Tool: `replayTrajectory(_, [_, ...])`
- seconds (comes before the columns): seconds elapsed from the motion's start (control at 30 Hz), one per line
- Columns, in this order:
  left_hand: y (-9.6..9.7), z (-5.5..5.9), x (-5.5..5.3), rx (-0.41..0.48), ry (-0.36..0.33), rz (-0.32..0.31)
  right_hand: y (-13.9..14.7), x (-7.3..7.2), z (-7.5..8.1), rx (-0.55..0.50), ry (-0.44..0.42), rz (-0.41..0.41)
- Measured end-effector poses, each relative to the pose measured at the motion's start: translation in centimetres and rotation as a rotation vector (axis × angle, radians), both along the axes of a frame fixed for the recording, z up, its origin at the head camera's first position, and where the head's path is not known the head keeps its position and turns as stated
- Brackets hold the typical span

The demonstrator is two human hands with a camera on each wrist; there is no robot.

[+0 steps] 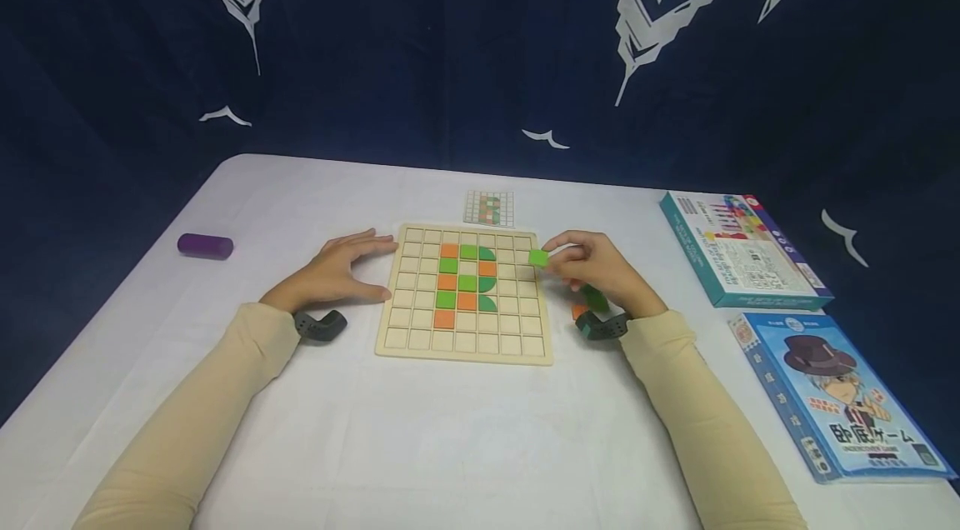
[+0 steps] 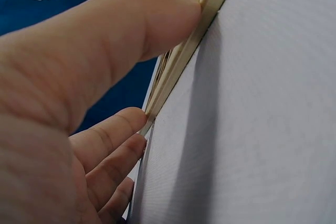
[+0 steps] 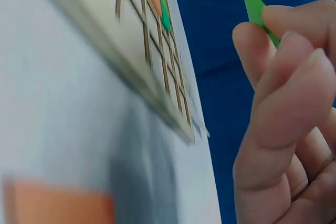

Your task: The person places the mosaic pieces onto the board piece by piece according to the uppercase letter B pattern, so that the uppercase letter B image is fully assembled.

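A wooden grid board (image 1: 417,340) lies mid-table with orange and green square tiles and several dark green curved tiles set in its cells. At its left edge rests my left hand (image 1: 335,270), fingers spread and fairly straight; the thumb touches the board's rim in the left wrist view. My right hand (image 1: 596,263) pinches a light green square tile (image 1: 537,257) between thumb and finger, raised by the board's right edge. That tile (image 3: 254,8) appears nearly edge-on in the right wrist view. Beneath the right hand lie an orange tile (image 1: 578,311) and a dark green piece (image 1: 595,298), partly hidden.
Behind the board lies a small pattern card (image 1: 489,207) printed with a similar coloured grid. A purple cylinder (image 1: 205,246) is at the far left. On the right are a teal-edged game box (image 1: 742,251) and a blue game box (image 1: 840,397).
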State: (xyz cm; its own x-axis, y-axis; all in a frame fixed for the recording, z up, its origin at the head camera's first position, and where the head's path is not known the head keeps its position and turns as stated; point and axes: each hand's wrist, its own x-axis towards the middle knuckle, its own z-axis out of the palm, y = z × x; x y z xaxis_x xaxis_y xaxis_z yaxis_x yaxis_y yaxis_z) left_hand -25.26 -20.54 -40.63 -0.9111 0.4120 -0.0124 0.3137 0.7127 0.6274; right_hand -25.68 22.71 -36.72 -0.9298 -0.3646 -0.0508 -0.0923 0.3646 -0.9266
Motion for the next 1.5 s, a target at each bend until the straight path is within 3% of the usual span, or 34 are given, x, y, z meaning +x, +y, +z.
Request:
replayTrajectory(0.27, [0.1, 0.0, 0.0, 0.0, 0.002, -0.003, -1.6, 0.6, 0.0, -0.142, -0.037, 0.048])
replayTrajectory(0.83, [0.1, 0.1, 0.0, -0.001, -0.001, -0.007, -5.9, 3.0, -0.4, -0.32, -0.185, 0.069])
replayTrajectory(1.0, [0.1, 0.2, 0.1, 0.006, -0.001, -0.011, -7.3, 4.0, -0.8, -0.369, -0.191, 0.084])
replayTrajectory(1.27, [0.1, 0.3, 0.2, 0.007, -0.007, -0.008, -9.3, 5.3, -1.5, -0.35, -0.174, 0.113])
replayTrajectory(1.5, [0.0, 0.2, 0.2, 0.005, -0.003, -0.01, -10.0, 5.8, -2.2, -0.226, -0.159, 0.16])
